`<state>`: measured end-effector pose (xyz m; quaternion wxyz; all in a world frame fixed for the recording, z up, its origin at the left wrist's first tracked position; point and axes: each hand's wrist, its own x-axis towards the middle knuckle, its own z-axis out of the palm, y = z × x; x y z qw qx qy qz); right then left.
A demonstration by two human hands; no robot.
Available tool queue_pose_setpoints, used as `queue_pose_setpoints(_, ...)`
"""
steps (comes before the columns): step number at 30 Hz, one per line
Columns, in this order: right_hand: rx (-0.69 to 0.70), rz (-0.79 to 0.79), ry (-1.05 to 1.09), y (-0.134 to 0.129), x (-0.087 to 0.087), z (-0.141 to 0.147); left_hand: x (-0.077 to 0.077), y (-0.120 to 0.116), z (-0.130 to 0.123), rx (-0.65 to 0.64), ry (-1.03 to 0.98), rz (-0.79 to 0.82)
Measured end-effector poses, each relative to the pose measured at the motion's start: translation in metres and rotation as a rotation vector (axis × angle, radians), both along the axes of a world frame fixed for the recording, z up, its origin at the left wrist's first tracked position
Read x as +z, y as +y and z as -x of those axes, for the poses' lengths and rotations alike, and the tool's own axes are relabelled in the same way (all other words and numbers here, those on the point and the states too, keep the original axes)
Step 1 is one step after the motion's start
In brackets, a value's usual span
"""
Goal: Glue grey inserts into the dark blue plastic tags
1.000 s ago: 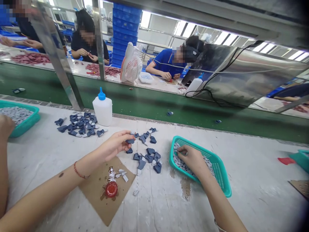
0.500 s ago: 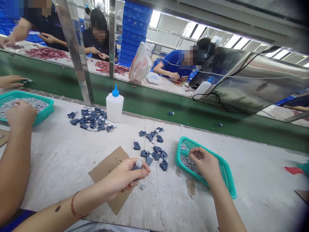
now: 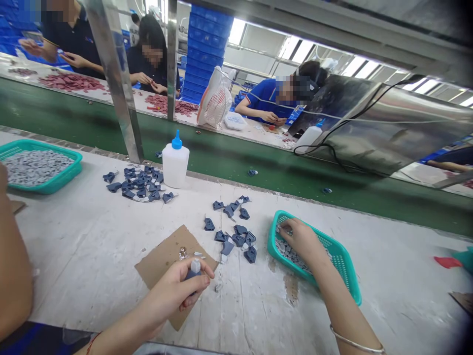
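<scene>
My left hand [image 3: 185, 288] is closed around a dark blue plastic part [image 3: 192, 274] with a light grey tip standing up from it. Beneath that hand lies a brown cardboard sheet [image 3: 162, 256] bearing some small shiny metal pieces [image 3: 182, 253]. My right hand [image 3: 301, 241] reaches into a green plastic basket [image 3: 351, 283] of small grey pieces [image 3: 291, 254]. Its thumb and fingers are pinched together at the basket's left end; what is between them is hidden. Several dark blue parts with grey tips [image 3: 239, 240] are scattered between my hands.
A white bottle with a blue cap [image 3: 176, 165] stands beside another pile of blue parts [image 3: 138, 182]. At the left are a second green basket [image 3: 62, 182] and a co-worker's arm [image 3: 15, 276]. Behind runs a green conveyor belt [image 3: 221, 153], with a metal post [image 3: 121, 88] before it.
My left hand has moved down and left with the blue part. My right hand has shifted left inside the basket. The co-worker's hand has left the other basket; parts on the belt have travelled left.
</scene>
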<state>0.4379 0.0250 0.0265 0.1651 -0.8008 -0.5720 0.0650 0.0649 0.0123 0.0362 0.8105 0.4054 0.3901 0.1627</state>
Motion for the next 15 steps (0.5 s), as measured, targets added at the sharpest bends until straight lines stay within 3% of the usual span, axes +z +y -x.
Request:
queue_pose_setpoints(3,-0.031,-0.12,0.1,-0.014,0.011,0.018,0.0,0.0,-0.002,0.023,-0.044,0.04)
queue_pose_setpoints(6,0.01,-0.235,0.251,-0.036,0.023,0.06,0.003,0.0,-0.01,0.053,-0.16,0.106)
queue_pose_setpoints(9,0.156,-0.294,0.424,-0.055,0.031,0.118,0.008,-0.002,-0.021,0.071,-0.237,0.16)
queue_pose_setpoints(11,0.323,-0.378,0.71,-0.062,0.033,0.152,0.011,-0.004,-0.026,0.066,-0.273,0.188)
queue_pose_setpoints(15,0.423,-0.373,0.945,-0.068,0.028,0.191,0.013,-0.008,-0.026,0.105,-0.303,0.19)
